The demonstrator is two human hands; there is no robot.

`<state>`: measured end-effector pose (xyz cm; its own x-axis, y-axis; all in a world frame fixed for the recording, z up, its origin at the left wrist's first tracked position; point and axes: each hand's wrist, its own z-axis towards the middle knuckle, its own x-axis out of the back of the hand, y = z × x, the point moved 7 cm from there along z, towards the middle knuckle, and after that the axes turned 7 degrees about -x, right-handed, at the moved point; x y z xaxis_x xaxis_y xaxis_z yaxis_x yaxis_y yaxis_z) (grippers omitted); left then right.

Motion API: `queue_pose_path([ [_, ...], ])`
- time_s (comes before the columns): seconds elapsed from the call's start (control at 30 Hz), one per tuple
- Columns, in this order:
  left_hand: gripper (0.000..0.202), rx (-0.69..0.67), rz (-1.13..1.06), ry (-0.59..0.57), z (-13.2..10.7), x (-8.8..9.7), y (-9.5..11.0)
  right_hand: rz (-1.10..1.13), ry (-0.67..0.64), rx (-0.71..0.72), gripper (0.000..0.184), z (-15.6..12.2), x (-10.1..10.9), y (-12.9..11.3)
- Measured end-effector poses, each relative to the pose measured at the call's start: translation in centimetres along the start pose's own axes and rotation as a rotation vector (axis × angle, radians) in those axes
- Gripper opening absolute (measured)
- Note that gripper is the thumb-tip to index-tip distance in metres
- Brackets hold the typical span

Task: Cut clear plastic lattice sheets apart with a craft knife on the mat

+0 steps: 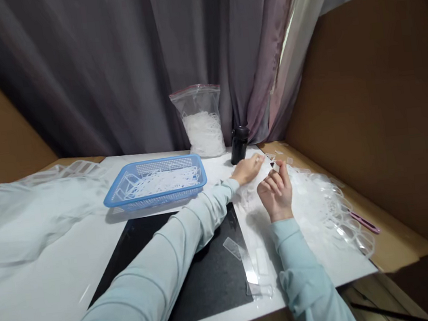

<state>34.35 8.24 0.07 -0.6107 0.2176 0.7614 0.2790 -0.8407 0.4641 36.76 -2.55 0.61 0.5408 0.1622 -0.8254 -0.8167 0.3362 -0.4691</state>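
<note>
My right hand [276, 190] is raised and pinches a small clear plastic piece [272, 164] with a dark spot at its tip. My left hand [249, 169] reaches in from the left, its fingertips almost at that piece. Whether they hold anything is hidden. Beneath and to the right of my right hand lies a heap of clear plastic mesh scrap [312, 206]. Loose clear plastic strips [235, 248] rest on the black mat [208, 279] and white board below my hands.
A blue plastic basket [156, 198] holds white plastic strips, and a zip bag [200, 123] of similar strips stands behind it. A black bottle [239, 144] stands close beyond my left hand. A pink-handled tool [365, 222] lies at the right. Cardboard walls and a grey curtain surround the table.
</note>
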Motion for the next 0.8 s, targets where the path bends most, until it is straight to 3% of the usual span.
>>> queue_pose_path([
  [0.1, 0.035, 0.029, 0.013, 0.106, 0.5, 3.7, -0.4, -0.004, 0.019, 0.038, 0.029, 0.0, 0.3, -0.7],
  [0.2, 0.032, -0.017, 0.038, 0.147, -1.7, 7.1, 0.0, -0.026, 0.032, 0.054, 0.026, 0.0, 0.4, -1.0],
  [0.3, 0.025, -0.105, 0.075, 0.099, -7.1, 9.6, 1.0, -0.062, 0.044, 0.064, 0.023, -0.1, 0.4, -1.1],
  [0.4, 0.026, -0.176, 0.109, -0.057, -14.4, 10.8, 1.9, -0.097, 0.055, 0.073, 0.023, -0.2, 0.3, -1.2],
  [0.53, 0.026, -0.230, 0.088, -0.309, -23.4, 11.4, 2.9, -0.135, 0.066, 0.074, 0.025, -0.3, 0.1, -1.2],
  [0.63, 0.039, -0.220, 0.070, -0.467, -27.9, 10.6, 4.3, -0.170, 0.069, 0.078, 0.025, -0.5, 0.0, -1.2],
  [0.7, 0.051, -0.224, 0.024, -0.567, -29.5, 9.2, 5.7, -0.208, 0.067, 0.083, 0.025, -0.7, -0.3, -1.2],
  [0.8, 0.064, -0.233, -0.014, -0.643, -29.4, 6.4, 7.6, -0.305, 0.050, 0.089, 0.025, -0.9, -1.5, -1.2],
])
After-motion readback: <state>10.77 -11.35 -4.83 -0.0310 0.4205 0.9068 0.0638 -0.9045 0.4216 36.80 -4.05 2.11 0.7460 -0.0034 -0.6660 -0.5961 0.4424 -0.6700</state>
